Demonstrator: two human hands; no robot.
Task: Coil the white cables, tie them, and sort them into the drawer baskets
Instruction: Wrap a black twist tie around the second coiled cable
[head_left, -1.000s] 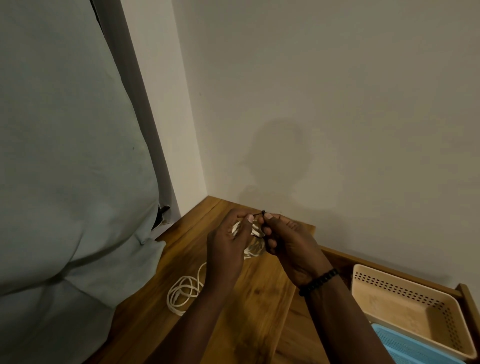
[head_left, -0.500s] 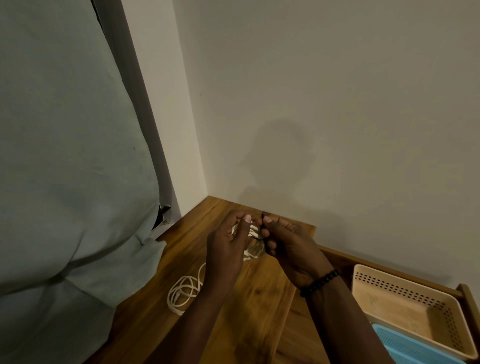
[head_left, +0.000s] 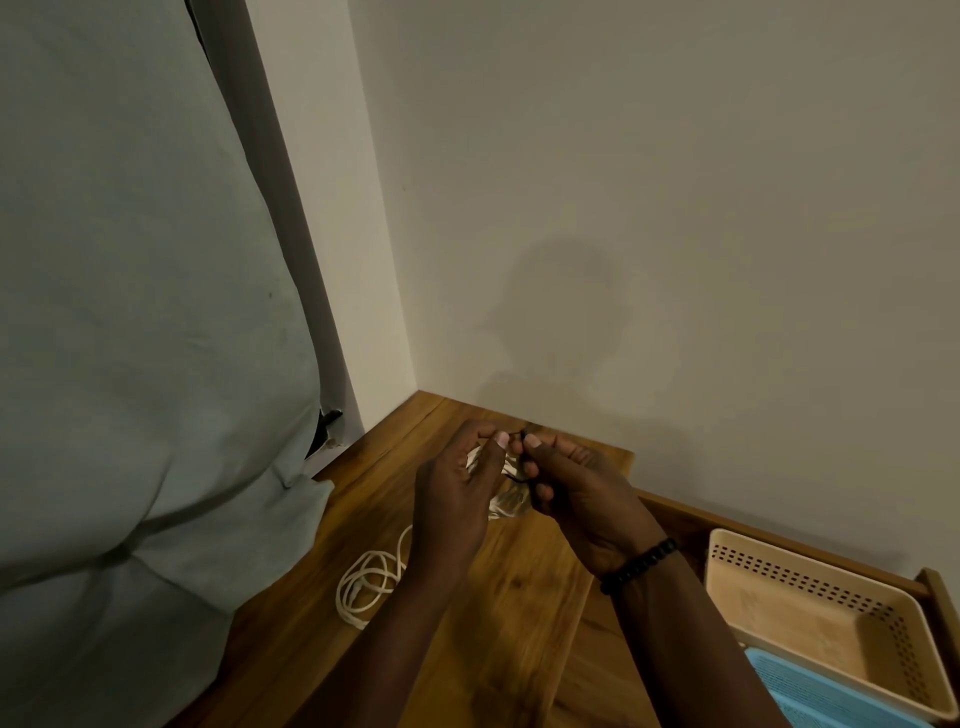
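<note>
Above the wooden top, my left hand (head_left: 457, 499) grips a coiled white cable (head_left: 506, 506), mostly hidden between my palms. My right hand (head_left: 576, 493) pinches a thin black tie (head_left: 519, 470) at the top of that coil, thumb tips of both hands nearly touching. A second white cable (head_left: 366, 582) lies loosely looped on the wood, below and left of my left wrist. At the lower right, a beige perforated basket (head_left: 779, 558) and a blue basket (head_left: 831, 696) sit in the open drawer.
A wooden cabinet top (head_left: 519, 597) runs into the wall corner. A pale fabric curtain (head_left: 130, 364) hangs at the left and drapes onto the wood. The drawer's wooden edge (head_left: 935, 592) shows at the far right. A black bead bracelet is on my right wrist.
Both hands stay in place over the wood; my fingers have shifted slightly on the black tie at the top of the coil. The loose cable has not moved.
</note>
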